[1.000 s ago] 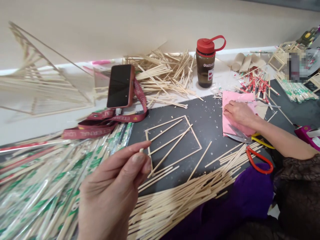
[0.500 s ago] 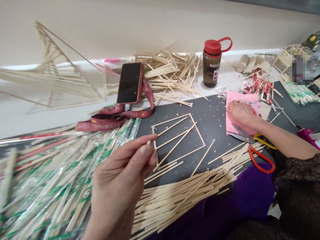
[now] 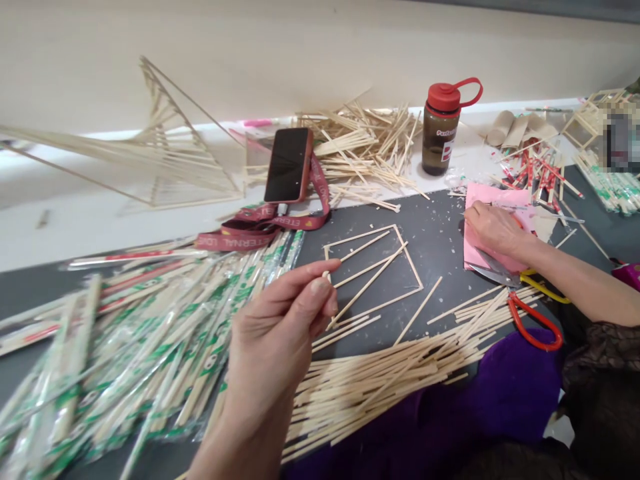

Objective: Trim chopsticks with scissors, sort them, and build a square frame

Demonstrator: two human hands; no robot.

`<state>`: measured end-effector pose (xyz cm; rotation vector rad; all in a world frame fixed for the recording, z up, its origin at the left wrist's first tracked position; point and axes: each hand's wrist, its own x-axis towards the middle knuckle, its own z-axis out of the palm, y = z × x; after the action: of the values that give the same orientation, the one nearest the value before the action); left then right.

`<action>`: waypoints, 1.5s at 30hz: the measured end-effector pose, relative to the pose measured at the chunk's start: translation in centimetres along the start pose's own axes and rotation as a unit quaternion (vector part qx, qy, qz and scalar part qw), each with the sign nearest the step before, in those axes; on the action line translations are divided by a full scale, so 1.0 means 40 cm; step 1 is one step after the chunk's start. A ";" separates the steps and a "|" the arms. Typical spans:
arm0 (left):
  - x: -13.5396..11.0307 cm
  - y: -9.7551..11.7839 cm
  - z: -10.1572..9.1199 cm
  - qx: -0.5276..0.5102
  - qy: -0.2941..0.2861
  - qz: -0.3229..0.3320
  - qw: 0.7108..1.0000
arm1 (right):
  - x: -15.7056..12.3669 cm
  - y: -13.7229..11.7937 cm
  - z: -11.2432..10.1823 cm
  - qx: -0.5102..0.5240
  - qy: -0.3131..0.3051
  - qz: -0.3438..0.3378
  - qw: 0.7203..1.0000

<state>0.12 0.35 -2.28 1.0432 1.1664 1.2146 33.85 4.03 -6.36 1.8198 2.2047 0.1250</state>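
1. pinching, with the left hand (image 3: 280,327), a small pale piece (image 3: 326,275) between thumb and index finger, above the dark surface (image 3: 444,230); showing only the tip of it, with the other fingers curled inward.
2. resting, with the right hand (image 3: 497,230), on a pink paper (image 3: 483,193), fingers bent downward; cannot tell whether gripping something there.
3. can see, just beyond the left fingertips and partly hidden by them, a four-sided frame (image 3: 409,259) of thin sticks, with three loose sticks lying inside and across it.
4. can see, at the near edge of the pink paper, scissors (image 3: 493,273) with red and yellow handles, just beside many bare sticks (image 3: 380,393).
5. to the left, can see a wide pile of wrapped chopsticks (image 3: 165,360) in green-printed plastic.
6. farther back, can see a phone (image 3: 289,165) with a dark red lanyard (image 3: 245,237), a heap of sticks (image 3: 370,147) behind it, and a red-capped bottle (image 3: 440,137), standing upright.
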 end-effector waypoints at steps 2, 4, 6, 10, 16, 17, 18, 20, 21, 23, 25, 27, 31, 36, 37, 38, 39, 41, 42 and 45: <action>-0.001 -0.002 -0.001 -0.002 -0.003 -0.003 1.000 | -0.001 -0.001 0.002 0.000 0.004 0.003 1.000; -0.001 -0.005 -0.002 -0.004 -0.008 -0.005 1.000 | 0.001 -0.004 0.006 0.001 0.010 0.011 1.000; 0.000 -0.010 -0.005 0.001 -0.012 -0.002 1.000 | 0.004 -0.008 0.011 0.005 0.020 0.028 0.999; 0.003 -0.020 -0.012 0.031 -0.011 0.012 0.999 | 0.018 -0.013 0.018 0.022 0.026 0.059 0.998; 0.004 -0.021 -0.016 0.031 -0.017 0.015 0.999 | 0.023 0.002 0.012 0.066 0.015 0.113 0.991; 0.005 -0.021 -0.016 0.029 -0.018 0.016 0.999 | 0.021 0.005 0.009 0.076 0.022 0.117 0.990; 0.005 -0.020 -0.016 0.028 -0.018 0.017 0.999 | 0.019 0.008 0.006 0.088 0.037 0.117 0.989; 0.006 -0.020 -0.015 0.023 -0.021 0.017 0.999 | 0.020 0.018 -0.001 0.111 0.083 0.113 0.984; 0.006 -0.019 -0.015 0.022 -0.021 0.018 0.999 | 0.024 0.026 -0.006 0.119 0.110 0.115 0.980; 0.007 -0.017 -0.015 0.022 -0.021 0.019 0.999 | 0.039 0.047 -0.016 0.123 0.157 0.127 0.971; 0.007 -0.014 -0.016 0.025 -0.017 0.021 0.999 | 0.059 0.068 -0.029 0.119 0.176 0.139 0.967; 0.007 -0.012 -0.016 0.027 -0.014 0.024 0.999 | 0.079 0.076 -0.043 0.112 0.188 0.137 0.966; 0.012 -0.014 -0.018 0.017 -0.009 0.027 0.999 | 0.109 0.009 -0.075 0.131 0.216 0.030 0.967; 0.019 -0.011 -0.028 0.005 -0.015 0.015 1.000 | 0.160 -0.192 -0.121 0.179 0.140 -0.242 0.943; 0.018 -0.006 -0.032 0.012 -0.018 0.011 1.000 | 0.173 -0.231 -0.129 0.168 0.117 -0.276 0.939; 0.016 0.001 -0.036 0.022 -0.019 0.008 1.000 | 0.187 -0.266 -0.135 0.155 0.099 -0.308 0.933; 0.014 0.008 -0.041 0.032 -0.018 0.005 0.999 | 0.201 -0.295 -0.141 0.141 0.091 -0.335 0.927; 0.008 0.021 -0.051 0.051 -0.011 0.002 0.999 | 0.226 -0.337 -0.146 0.106 0.085 -0.365 0.921; 0.006 0.026 -0.055 0.060 -0.007 0.001 0.998 | 0.237 -0.350 -0.147 0.085 0.083 -0.374 0.920; 0.001 0.033 -0.063 0.079 -0.010 -0.003 0.997 | 0.260 -0.368 -0.150 0.025 0.077 -0.395 0.915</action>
<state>-2.57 0.44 -1.30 1.1672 1.2640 1.1186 16.55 11.83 -5.84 0.8269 2.8844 0.0430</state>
